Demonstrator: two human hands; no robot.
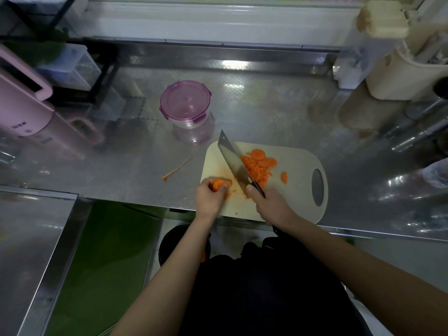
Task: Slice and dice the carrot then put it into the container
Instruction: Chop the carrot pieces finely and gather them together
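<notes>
A stub of carrot (219,183) sits at the near left corner of the cutting board (299,163). The left hand (209,198) is curled over it, fingertips clamped on top. The right hand (272,206) is wrapped round the black handle of a cleaver (231,160), whose blade slants across the board. Right of the blade lies a heap of carrot slices (258,164), with one stray slice (284,177) nearer the board's handle hole. Beyond the board's far left corner stands the container (185,103), purple lid on. Left of the board, a thin carrot tail (176,169) lies on the steel counter (266,105).
</notes>
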